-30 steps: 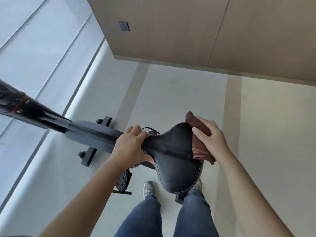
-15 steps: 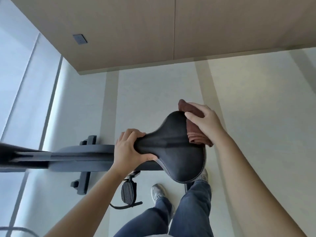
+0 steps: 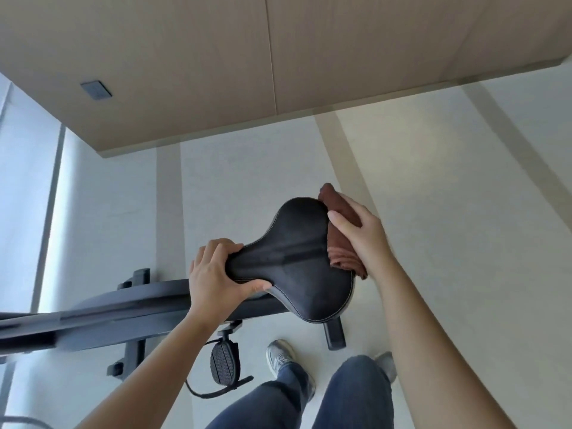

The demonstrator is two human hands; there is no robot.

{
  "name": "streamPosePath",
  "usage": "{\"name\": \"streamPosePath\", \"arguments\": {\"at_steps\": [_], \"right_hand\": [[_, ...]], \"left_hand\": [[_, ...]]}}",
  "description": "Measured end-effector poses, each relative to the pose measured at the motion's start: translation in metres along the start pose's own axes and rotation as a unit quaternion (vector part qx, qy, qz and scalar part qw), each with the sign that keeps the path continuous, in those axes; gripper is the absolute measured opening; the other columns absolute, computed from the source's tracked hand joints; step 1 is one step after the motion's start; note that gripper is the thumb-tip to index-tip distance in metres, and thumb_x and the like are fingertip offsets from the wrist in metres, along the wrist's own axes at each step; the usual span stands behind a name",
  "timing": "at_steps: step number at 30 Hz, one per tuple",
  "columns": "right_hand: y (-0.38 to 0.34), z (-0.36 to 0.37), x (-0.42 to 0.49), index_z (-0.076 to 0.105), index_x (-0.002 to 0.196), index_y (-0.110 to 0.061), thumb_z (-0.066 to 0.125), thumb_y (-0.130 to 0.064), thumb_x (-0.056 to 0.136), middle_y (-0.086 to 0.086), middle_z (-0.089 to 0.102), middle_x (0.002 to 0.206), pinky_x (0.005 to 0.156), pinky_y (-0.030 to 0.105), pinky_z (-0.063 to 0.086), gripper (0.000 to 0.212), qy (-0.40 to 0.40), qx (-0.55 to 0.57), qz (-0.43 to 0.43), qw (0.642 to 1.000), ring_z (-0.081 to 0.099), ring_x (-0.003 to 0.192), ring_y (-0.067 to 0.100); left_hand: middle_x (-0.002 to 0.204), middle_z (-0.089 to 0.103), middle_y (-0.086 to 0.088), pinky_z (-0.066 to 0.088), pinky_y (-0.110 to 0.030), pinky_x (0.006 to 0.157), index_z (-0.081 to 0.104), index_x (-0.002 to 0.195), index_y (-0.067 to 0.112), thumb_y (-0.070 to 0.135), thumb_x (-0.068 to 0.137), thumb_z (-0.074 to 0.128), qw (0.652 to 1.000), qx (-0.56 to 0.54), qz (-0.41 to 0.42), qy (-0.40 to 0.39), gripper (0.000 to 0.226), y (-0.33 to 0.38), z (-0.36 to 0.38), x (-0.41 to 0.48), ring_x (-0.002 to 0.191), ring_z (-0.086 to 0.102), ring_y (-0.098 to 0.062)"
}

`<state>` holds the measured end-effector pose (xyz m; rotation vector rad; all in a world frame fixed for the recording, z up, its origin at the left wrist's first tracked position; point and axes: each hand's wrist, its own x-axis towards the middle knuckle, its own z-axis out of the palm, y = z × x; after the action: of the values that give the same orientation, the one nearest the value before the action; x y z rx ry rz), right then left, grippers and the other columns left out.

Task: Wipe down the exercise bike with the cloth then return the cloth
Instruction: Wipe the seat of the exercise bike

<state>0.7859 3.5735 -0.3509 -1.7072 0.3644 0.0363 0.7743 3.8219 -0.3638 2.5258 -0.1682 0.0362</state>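
At the wide rear edge of the saddle [image 3: 297, 261], the brown cloth [image 3: 343, 258] sits folded into a thick wad, pressed against the black padding. Your right hand [image 3: 363, 239] covers it, with the thumb along the saddle side and the fingers curved over the far side, so the cloth is held between them. Your left hand [image 3: 213, 274] grips the saddle's narrow nose, fingers curled over the top and thumb along the near edge (a firm, closed hold). Below the saddle, the dark frame of the exercise bike [image 3: 123, 314] runs off to the left, and a ribbed pedal [image 3: 225, 362] hangs beneath it. Your jeans [image 3: 356, 394] and grey shoes [image 3: 280, 356] show above the pale floor [image 3: 464, 243]. A tan panelled wall [image 3: 185, 57] rises beyond.
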Motion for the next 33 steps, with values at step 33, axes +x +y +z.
{"name": "streamPosePath", "arguments": {"at_steps": [33], "right_hand": [[0.033,0.047,-0.092,0.057,0.121,-0.031,0.058,-0.028,0.085,-0.007,0.056,0.113,0.089,0.013,0.043,0.036,0.306,0.069,-0.005,0.950,0.053,0.101,-0.005]], "left_hand": [[0.094,0.046,0.016,0.037,-0.031,0.083,0.048,0.096,0.026,0.062,0.045,0.077,1.000,-0.007,0.013,-0.013,0.069,-0.011,0.006,0.005,0.097,0.048,-0.017]]}}
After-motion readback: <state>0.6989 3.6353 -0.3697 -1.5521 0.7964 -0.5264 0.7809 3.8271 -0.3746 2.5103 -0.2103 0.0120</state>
